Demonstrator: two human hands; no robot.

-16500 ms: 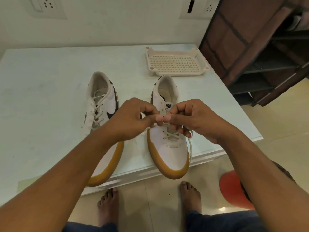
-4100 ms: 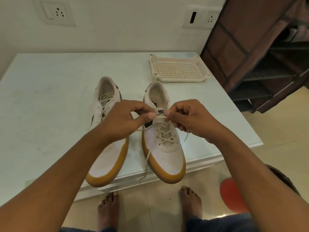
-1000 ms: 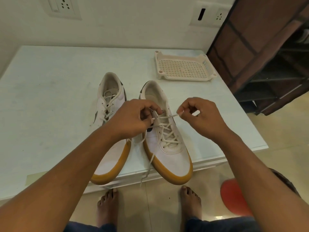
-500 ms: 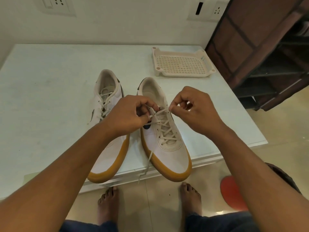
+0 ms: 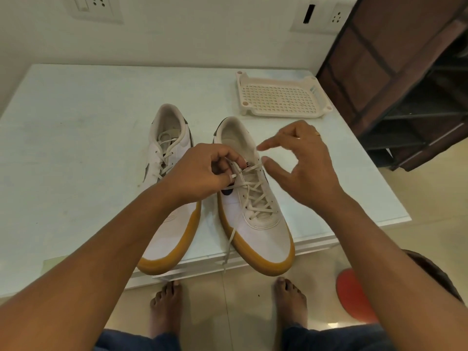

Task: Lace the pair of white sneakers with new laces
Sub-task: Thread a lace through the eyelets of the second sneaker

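Right hand [image 5: 301, 163]: has opened, no longer pinching the thin white lace [image 5: 253, 167].
Lace end: now loose across the white, tan-soled sneaker [image 5: 266, 236].

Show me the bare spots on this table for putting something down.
Widest: table left of the left sneaker, back to the wall. Also the strip between the sneakers' heels and the tray. Crowded: around the right sneaker, where the left hand holds the lace.

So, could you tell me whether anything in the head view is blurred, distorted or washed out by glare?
Head view: the right hand is smeared by motion at its fingertips, while the left hand and the lace look sharp; the table edges bow from the wide-angle lens; light is soft, with faint glare on the floor.
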